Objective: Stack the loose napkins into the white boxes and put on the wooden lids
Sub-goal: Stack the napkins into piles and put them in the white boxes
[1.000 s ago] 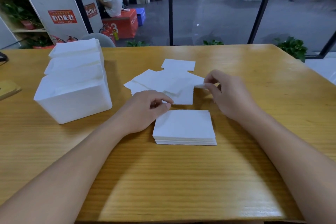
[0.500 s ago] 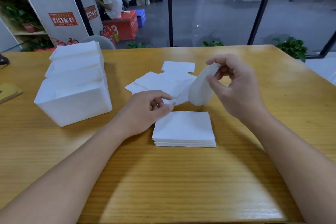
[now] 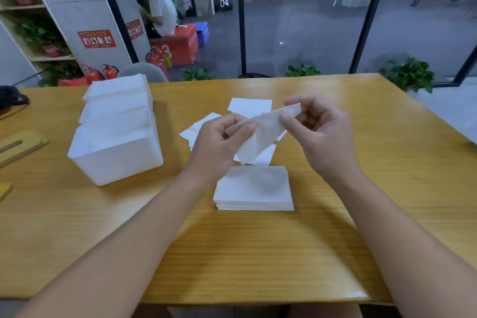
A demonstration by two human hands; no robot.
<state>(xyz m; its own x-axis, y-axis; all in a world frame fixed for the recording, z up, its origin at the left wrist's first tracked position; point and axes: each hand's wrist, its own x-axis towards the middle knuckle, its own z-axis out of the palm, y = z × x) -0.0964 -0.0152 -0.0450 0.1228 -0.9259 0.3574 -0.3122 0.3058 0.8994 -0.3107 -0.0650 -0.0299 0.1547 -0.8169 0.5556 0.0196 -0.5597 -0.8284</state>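
Note:
A white napkin (image 3: pixel 260 134) hangs in the air between both hands. My left hand (image 3: pixel 219 142) pinches its left corner and my right hand (image 3: pixel 320 131) pinches its upper right corner. Below them a neat stack of napkins (image 3: pixel 254 190) lies on the wooden table (image 3: pixel 361 188). Behind the hands, loose napkins (image 3: pixel 249 107) are spread flat on the table, partly hidden. Three white boxes stand in a row at the left: the nearest white box (image 3: pixel 116 160) and the two behind it (image 3: pixel 116 100) hold napkins. A wooden lid (image 3: pixel 18 146) lies at the far left edge.
A second wooden piece (image 3: pixel 4 190) shows at the left border, and a dark object (image 3: pixel 10 98) sits at the table's back left corner. Behind the table stands a glass wall with black frames; a person sits beyond it.
My right hand lifted one loose napkin off the pile. My left hand rose from the table and took hold of the napkin's other corner, so both hands now hold it above the stack.

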